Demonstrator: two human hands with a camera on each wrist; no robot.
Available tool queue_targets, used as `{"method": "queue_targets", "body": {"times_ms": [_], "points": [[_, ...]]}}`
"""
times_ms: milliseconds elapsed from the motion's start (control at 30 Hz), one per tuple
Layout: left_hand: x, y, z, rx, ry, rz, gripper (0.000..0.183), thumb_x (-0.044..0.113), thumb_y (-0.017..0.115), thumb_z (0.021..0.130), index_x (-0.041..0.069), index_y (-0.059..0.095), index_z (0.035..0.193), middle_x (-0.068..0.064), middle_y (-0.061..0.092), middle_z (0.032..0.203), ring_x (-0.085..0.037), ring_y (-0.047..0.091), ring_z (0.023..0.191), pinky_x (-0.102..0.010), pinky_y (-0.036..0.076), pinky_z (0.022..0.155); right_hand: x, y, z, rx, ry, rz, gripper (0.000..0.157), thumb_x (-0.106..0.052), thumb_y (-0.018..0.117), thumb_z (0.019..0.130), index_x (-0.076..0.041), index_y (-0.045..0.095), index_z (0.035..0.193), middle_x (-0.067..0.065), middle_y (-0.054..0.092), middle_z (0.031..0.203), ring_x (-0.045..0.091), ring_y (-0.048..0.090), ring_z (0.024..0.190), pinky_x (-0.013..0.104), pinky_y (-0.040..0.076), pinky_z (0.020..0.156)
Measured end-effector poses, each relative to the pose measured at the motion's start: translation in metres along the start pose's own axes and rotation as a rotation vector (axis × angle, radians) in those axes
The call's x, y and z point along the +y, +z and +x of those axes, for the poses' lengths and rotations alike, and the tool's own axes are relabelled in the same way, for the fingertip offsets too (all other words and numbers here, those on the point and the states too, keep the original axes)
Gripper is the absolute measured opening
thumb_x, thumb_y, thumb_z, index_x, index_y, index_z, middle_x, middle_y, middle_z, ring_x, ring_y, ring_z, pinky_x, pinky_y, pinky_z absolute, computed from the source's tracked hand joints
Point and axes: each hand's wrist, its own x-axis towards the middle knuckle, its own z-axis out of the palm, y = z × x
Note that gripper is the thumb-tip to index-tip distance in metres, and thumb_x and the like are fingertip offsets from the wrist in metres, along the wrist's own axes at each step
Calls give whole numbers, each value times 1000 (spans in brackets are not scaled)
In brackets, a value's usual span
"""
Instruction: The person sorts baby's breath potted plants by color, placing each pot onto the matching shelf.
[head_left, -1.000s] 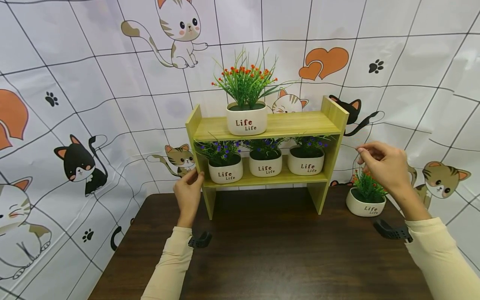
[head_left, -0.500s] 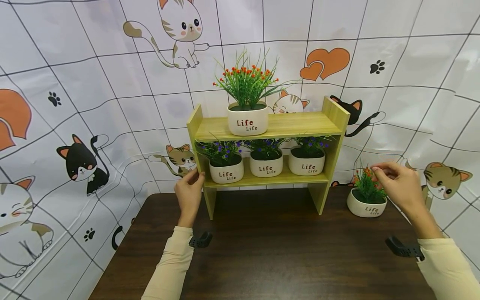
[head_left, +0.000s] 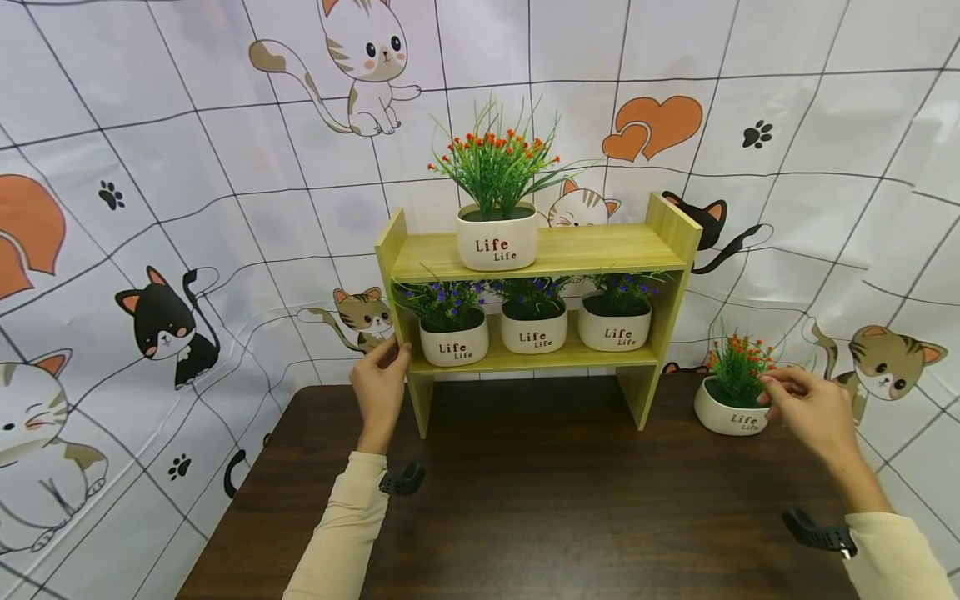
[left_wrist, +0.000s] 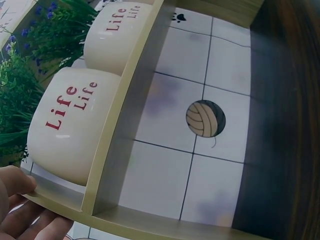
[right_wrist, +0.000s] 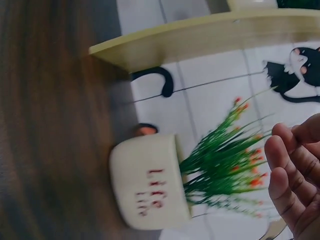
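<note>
My left hand (head_left: pixel 378 385) grips the left side panel of a two-tier wooden shelf (head_left: pixel 600 247), thumb on the inside and fingers outside, which the left wrist view confirms. Loosely bent, my right hand (head_left: pixel 813 415) is beside a white flowerpot (head_left: pixel 729 417) with orange flowers, on the table right of the shelf. In the right wrist view its fingertips (right_wrist: pixel 277 150) are near the flowers and appear to hold nothing. Another orange-flowered pot (head_left: pixel 497 243) stands on the top board. Three pots with purple flowers, the left (head_left: pixel 453 343), middle (head_left: pixel 534 333) and right (head_left: pixel 613 329), fill the lower board.
The shelf stands at the back of a dark brown table (head_left: pixel 570 508), against a wall covering (head_left: pixel 315 225) printed with cats and grid lines. Black wrist straps (head_left: pixel 402 480) are on both arms.
My right hand has moved down and to the right, from above the orange-flowered pot to its right side. My left hand keeps its grip on the shelf panel, and the pots have not moved.
</note>
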Motion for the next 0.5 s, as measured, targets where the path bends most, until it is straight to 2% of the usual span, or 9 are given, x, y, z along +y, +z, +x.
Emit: {"method": "queue_targets", "body": {"times_ms": [133, 233, 333, 400, 500], "points": [[0, 1, 0, 5, 16, -2, 23, 5, 79, 94, -2, 82, 116, -22, 81, 105, -38, 79, 92, -4, 49, 68, 15, 4, -10, -35, 41, 29, 29, -14, 62, 108, 12, 72, 116, -32, 68, 68, -8, 62, 49, 20, 51, 45], [-1, 1, 0, 10, 23, -1, 22, 4, 78, 94, -1, 82, 115, -22, 81, 104, -38, 79, 91, -4, 49, 67, 26, 7, -16, -55, 56, 35, 28, -12, 60, 108, 13, 72, 116, -36, 67, 69, -10, 63, 52, 18, 52, 48], [0, 0, 0, 8, 20, 2, 23, 5, 79, 94, -1, 82, 115, -21, 81, 105, -37, 79, 91, -4, 50, 68, 36, 10, -19, -64, 70, 33, 27, -9, 61, 106, 15, 71, 114, -33, 69, 69, -15, 62, 55, 15, 52, 51], [1, 0, 0, 4, 15, 4, 23, 5, 79, 94, -1, 82, 116, -21, 81, 106, -37, 79, 92, -5, 50, 68, 42, 11, -20, -63, 80, -6, 26, -9, 62, 105, 15, 72, 112, -22, 74, 69, -18, 59, 57, 12, 49, 55], [2, -1, 0, -5, 12, -1, 24, 6, 79, 94, -1, 81, 116, -22, 81, 107, -38, 79, 93, -4, 50, 68, 51, 13, -21, -62, 110, -89, 27, -13, 64, 105, 12, 73, 112, 5, 81, 77, -21, 55, 59, 10, 44, 58]]}}
